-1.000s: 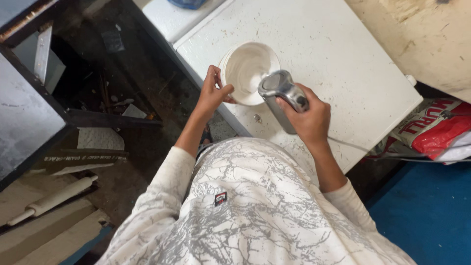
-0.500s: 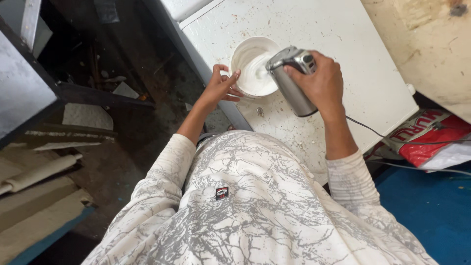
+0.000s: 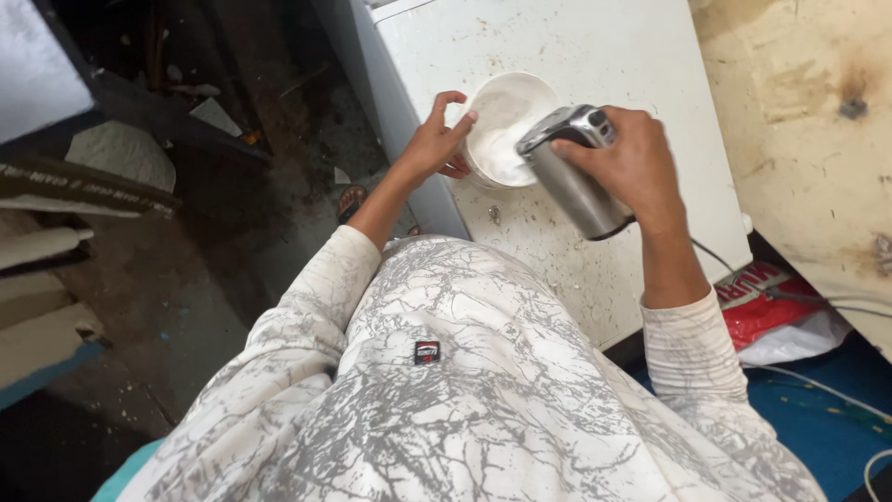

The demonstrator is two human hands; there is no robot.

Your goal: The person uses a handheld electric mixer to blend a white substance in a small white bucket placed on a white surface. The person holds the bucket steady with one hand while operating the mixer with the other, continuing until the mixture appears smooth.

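Note:
A white bowl (image 3: 506, 112) with white mixture inside stands near the edge of a stained white tabletop (image 3: 595, 46). My left hand (image 3: 435, 144) grips the bowl's near rim, thumb over the edge. My right hand (image 3: 632, 163) holds a silver electric hand mixer (image 3: 574, 181) by its handle, its front end over the bowl. The beaters are hidden under the mixer body. A thin cord (image 3: 715, 256) runs from the mixer off the right side of the table.
A red and white bag (image 3: 771, 307) lies on the blue floor at the right. Dark shelving and cardboard pieces (image 3: 121, 153) fill the left. A beige stained board (image 3: 808, 112) sits beside the table on the right.
The view has shifted, so the table and bowl now sit further up and right. My left hand's grip moved onto the bowl's rim. The mixer stays over the bowl.

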